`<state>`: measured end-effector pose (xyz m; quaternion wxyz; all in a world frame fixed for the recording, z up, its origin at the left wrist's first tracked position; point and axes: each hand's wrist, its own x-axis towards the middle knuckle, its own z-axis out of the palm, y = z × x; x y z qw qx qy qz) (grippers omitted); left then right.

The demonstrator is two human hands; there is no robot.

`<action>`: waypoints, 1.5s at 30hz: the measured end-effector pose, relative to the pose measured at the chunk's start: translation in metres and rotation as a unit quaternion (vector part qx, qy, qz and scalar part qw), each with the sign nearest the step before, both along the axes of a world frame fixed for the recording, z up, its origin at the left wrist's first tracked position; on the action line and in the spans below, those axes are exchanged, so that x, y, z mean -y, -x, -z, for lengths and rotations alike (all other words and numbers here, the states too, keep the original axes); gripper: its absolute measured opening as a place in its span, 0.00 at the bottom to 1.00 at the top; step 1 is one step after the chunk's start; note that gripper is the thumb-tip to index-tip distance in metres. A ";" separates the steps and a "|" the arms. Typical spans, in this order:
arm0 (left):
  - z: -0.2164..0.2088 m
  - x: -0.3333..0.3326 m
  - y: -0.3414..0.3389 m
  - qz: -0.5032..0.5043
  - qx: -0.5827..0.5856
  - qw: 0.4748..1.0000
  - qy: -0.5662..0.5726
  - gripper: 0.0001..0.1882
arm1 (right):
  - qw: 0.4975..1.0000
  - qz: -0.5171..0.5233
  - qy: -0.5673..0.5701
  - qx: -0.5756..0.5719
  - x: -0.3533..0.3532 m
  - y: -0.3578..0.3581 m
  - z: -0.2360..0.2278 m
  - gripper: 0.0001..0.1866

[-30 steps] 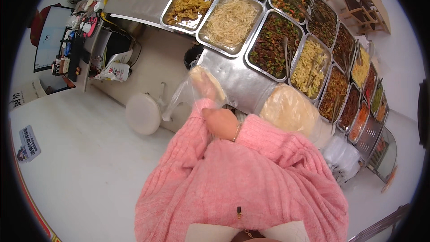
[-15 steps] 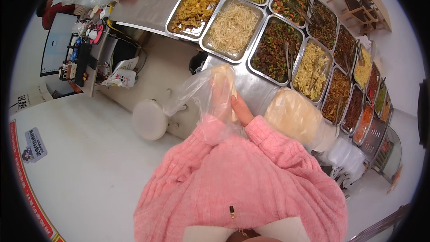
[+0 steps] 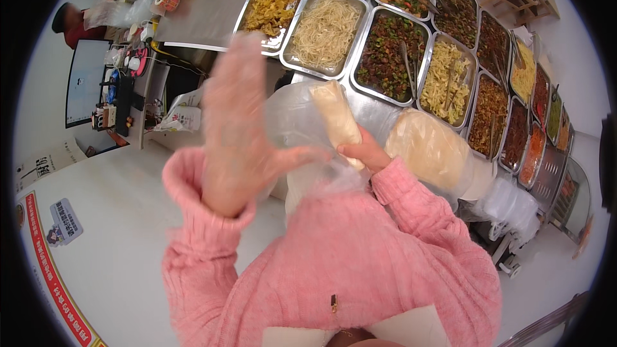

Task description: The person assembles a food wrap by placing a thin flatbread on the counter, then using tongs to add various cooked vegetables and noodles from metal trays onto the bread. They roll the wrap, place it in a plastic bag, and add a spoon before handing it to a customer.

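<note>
A pale rolled wrap (image 3: 337, 115) stands tilted in front of me, gripped near its lower end by my right hand (image 3: 367, 152). My left hand (image 3: 238, 122) is raised to the left of it, blurred by motion, with fingers stretched up and the thumb pointing toward the wrap. Thin clear plastic (image 3: 292, 112) spreads between the left hand and the wrap; whether the left thumb touches it, I cannot tell. To the right of my right hand lies a stack of flat wrappers (image 3: 427, 148) under clear plastic on the steel counter (image 3: 379, 122).
Steel trays of food, among them pale shreds (image 3: 324, 32) and a dark chopped dish (image 3: 393, 54) with tongs, line the counter beyond. Clear plastic bags (image 3: 511, 205) hang at right. A monitor (image 3: 87, 83) stands at far left, with a person (image 3: 80, 24) behind it.
My left hand has come away from the wrap and out of the plastic, moving up and left. The wrap now rests in my right hand alone, shifted slightly right.
</note>
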<state>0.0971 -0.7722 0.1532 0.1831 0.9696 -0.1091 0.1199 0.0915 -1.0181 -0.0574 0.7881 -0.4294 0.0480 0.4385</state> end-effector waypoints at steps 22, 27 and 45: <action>0.144 0.011 -0.003 0.137 -0.717 0.554 0.400 0.30 | 0.786 -0.614 0.043 -0.062 -0.008 -0.082 -0.040 0.30; 0.197 0.018 0.027 0.096 -0.585 0.593 0.544 0.27 | 0.873 -0.458 0.019 -0.165 0.021 -0.085 -0.020 0.27; 0.286 0.056 0.020 -0.160 -0.258 0.607 0.734 0.16 | 0.951 0.283 -0.049 -0.116 -0.024 -0.014 -0.001 0.18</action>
